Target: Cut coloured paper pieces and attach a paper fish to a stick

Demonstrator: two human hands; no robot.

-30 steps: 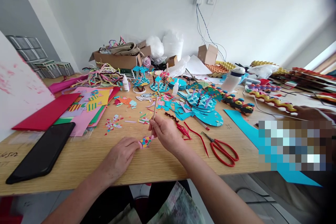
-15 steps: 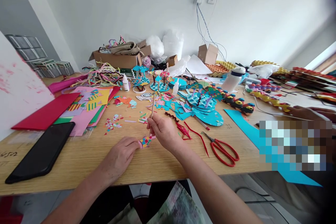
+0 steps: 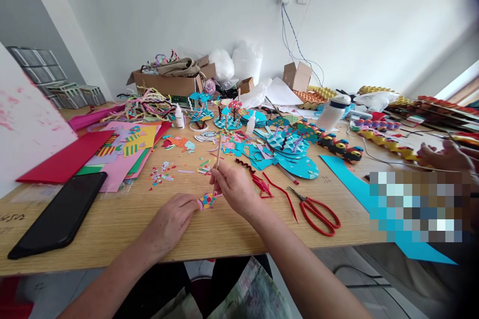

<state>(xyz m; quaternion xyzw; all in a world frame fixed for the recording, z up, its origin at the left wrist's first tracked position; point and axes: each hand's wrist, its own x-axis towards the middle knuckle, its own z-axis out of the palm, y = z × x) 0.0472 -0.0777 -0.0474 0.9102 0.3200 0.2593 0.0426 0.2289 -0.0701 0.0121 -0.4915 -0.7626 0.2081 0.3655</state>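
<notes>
In the head view my right hand [image 3: 234, 187] is closed round a thin wooden stick [image 3: 218, 155], held nearly upright. The stick's lower end meets a small paper cutout [image 3: 208, 201] with many-coloured dots on the table. My left hand [image 3: 174, 217] has its fingers together and its fingertips on the cutout's left end, pinning it down. Right of my right hand lie red pipe cleaners [image 3: 284, 198] and red-handled scissors [image 3: 318, 214]. Beyond my hands are small coloured paper scraps [image 3: 161, 175] and pieces of blue paper [image 3: 260, 157].
A black phone [image 3: 58, 217] and coloured paper sheets [image 3: 67, 159] lie at the left. Glue bottles [image 3: 179, 117], blue paper discs [image 3: 299, 164] and a cardboard box [image 3: 164, 82] stand farther back. Another person's hand [image 3: 443, 157] is at the right, near a blue paper strip [image 3: 348, 184].
My two hands, the stick and the dotted cutout stay almost where they were. At the right, the other person's hand has lifted and turned with its fingers more spread.
</notes>
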